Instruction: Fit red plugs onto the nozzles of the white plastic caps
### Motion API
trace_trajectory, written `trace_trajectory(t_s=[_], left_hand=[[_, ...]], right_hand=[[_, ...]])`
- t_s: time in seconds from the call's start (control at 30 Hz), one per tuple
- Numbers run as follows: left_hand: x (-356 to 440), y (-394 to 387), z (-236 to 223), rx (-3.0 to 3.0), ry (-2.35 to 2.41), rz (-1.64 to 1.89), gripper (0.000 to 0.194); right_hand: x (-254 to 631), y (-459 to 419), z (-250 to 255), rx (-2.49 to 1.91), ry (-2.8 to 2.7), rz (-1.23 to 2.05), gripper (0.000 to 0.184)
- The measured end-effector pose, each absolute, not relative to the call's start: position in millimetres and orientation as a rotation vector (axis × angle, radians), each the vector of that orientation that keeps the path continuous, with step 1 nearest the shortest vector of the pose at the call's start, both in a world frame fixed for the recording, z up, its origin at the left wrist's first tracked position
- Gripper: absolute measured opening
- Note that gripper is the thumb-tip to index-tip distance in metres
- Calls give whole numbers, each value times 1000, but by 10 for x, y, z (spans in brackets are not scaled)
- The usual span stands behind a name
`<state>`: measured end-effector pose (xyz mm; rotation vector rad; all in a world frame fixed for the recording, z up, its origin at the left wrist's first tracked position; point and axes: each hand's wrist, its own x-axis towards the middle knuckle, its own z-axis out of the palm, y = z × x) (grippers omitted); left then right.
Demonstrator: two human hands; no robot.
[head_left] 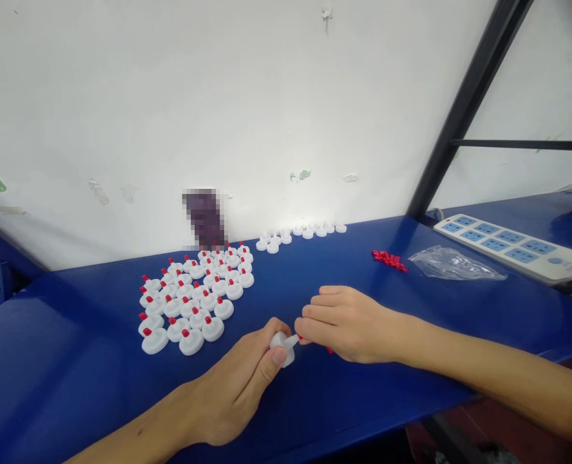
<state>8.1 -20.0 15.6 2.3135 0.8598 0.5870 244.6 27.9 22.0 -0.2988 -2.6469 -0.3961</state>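
Observation:
My left hand [240, 386] is closed round a white nozzle cap [282, 346], thumb on top, just above the blue table [73, 361]. My right hand [346, 322] pinches a small red tip [299, 338] against that cap's spout, and a bit of red [330, 350] shows under its palm. Left of the hands stand several white caps with red tips [194, 293] in close rows. A small heap of loose red tips [389, 259] lies beyond my right hand. Several plain white caps [298, 233] line the wall.
A crumpled clear plastic bag [453, 264] lies right of the red heap. A white and blue power strip [513, 248] sits at the far right. A black slanted frame post [460, 109] rises from the table. A blurred dark object [205, 219] stands against the wall.

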Motion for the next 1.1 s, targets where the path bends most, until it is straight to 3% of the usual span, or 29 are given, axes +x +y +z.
trace_trajectory(t_s=[0.3,0.7,0.97,1.1], left_hand=[[132,-195,105,2376,886,555,30],[92,-107,-55,2704,947,636,32],[122,-99,101,2965,933,838,16],[105,-47,88,3002,949,699,14]], right_hand=[[2461,299,173,-339,-2714,-137,23],[2391,202,238,-523,-2708,226,31],[2368,247,225,-455,-2742,-15,36],[2398,321,184,-464,-2785,-84,35]])
